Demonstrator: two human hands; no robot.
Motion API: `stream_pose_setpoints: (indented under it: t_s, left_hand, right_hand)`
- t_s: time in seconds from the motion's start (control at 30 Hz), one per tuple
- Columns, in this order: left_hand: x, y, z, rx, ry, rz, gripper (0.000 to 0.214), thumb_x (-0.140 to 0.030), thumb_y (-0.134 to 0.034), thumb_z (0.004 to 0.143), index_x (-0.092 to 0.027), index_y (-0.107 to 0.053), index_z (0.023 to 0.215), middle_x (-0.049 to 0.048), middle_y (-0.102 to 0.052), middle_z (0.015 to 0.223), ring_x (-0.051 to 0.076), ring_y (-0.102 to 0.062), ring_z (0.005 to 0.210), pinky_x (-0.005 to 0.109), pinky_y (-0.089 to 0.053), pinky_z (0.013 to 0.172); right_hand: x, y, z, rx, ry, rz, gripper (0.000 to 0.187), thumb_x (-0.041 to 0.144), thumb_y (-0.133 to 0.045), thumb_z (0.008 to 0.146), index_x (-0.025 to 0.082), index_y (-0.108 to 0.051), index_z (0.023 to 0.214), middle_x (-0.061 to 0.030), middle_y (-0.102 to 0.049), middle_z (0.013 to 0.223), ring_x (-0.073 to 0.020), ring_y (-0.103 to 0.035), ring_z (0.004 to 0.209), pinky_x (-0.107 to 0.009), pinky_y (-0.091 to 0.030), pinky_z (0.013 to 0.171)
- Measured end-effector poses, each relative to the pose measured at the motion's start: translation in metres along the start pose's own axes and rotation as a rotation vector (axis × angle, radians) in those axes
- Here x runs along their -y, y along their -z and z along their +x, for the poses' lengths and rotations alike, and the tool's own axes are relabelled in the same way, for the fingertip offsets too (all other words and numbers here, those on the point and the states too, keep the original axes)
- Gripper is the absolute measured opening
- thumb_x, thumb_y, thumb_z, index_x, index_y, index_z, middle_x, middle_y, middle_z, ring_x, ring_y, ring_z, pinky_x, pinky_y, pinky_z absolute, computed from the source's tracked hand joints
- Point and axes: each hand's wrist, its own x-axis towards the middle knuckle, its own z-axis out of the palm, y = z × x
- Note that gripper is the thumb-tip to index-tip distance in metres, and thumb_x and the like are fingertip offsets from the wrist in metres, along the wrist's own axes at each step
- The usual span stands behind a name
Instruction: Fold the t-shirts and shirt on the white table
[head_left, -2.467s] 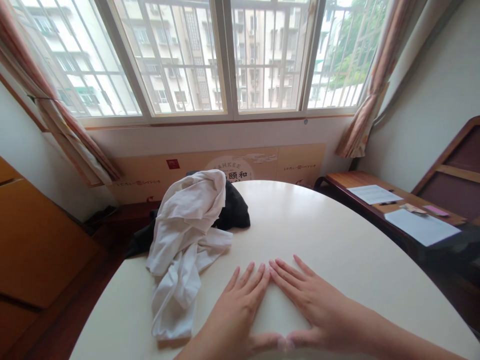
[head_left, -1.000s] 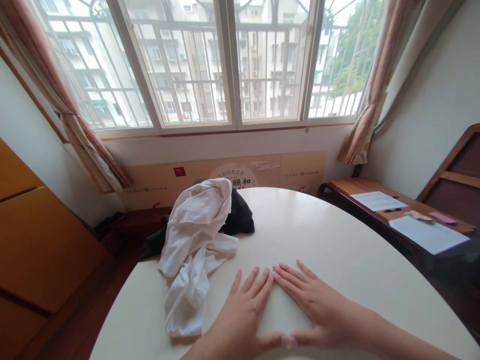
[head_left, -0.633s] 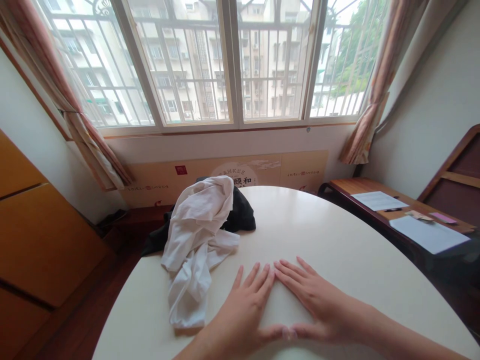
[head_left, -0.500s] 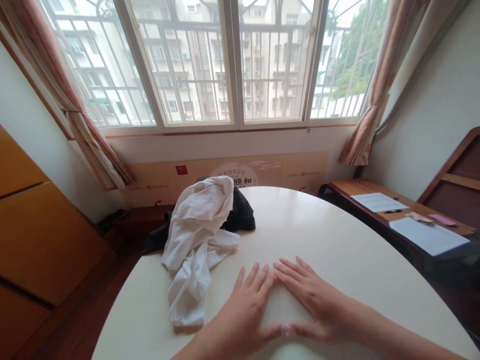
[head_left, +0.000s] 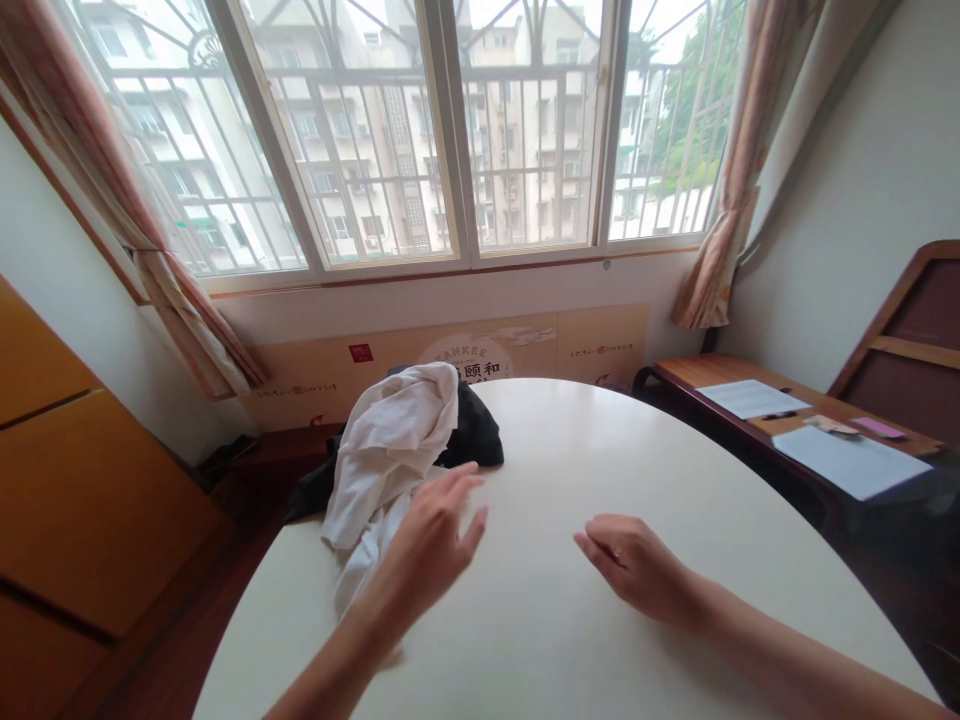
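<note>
White cloth (head_left: 382, 450), plain, no pattern. Black cloth (head_left: 480, 440), plain. Tabletop (head_left: 570, 620) cream. Curtain (head_left: 739, 180) pink and beige, striped. Wall board (head_left: 592, 350) tan, red square mark. Side table (head_left: 720, 370) reddish brown. Note (head_left: 876, 428) pink.

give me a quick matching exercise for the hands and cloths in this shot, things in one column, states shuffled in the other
Things
1. crumpled white cloth
2. black cloth
3. left hand
4. right hand

States
A. lying partly under the white cloth
B. fingers curled, over the bare cream tabletop
C. heaped near the table's left edge
D. fingers spread, in front of the white cloth

Right pairs: 1-C, 2-A, 3-D, 4-B
</note>
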Motion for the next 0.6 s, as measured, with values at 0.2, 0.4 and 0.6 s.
stream_pose_setpoints:
  t_s: [0.2,0.4,0.6]
  left_hand:
    - [0.060,0.022,0.066,-0.091,0.387,0.379,0.081,-0.042,-0.072,0.089,-0.014,-0.043,0.159,0.0277,-0.033,0.168,0.048,-0.036,0.151,0.063,-0.036,0.118]
    - [0.054,0.025,0.085,-0.295,0.401,0.304,0.041,-0.031,-0.047,0.099,-0.011,-0.068,0.129,0.0214,-0.070,0.126,0.042,-0.059,0.122,0.051,-0.048,0.099]
    - [-0.014,0.092,0.073,-0.120,0.183,-0.396,0.042,-0.053,-0.053,0.089,-0.015,-0.069,0.092,0.0037,-0.063,0.073,0.022,-0.060,0.073,0.030,-0.046,0.066]
  right_hand:
    - [-0.003,0.003,0.005,-0.005,-0.133,0.107,0.022,0.027,-0.032,0.107,0.024,-0.053,0.104,0.0039,-0.051,0.071,-0.0163,-0.047,0.060,-0.031,-0.041,0.063]
    - [-0.013,0.002,0.006,-0.067,-0.126,0.034,0.024,0.022,-0.043,0.101,0.020,-0.055,0.121,-0.0056,-0.065,0.093,-0.0217,-0.064,0.082,-0.040,-0.054,0.081]
    - [-0.009,0.014,0.019,-0.262,-0.035,0.108,0.074,0.046,-0.066,0.098,0.025,-0.031,0.159,-0.0200,-0.052,0.149,-0.0340,-0.055,0.136,-0.057,-0.047,0.112]
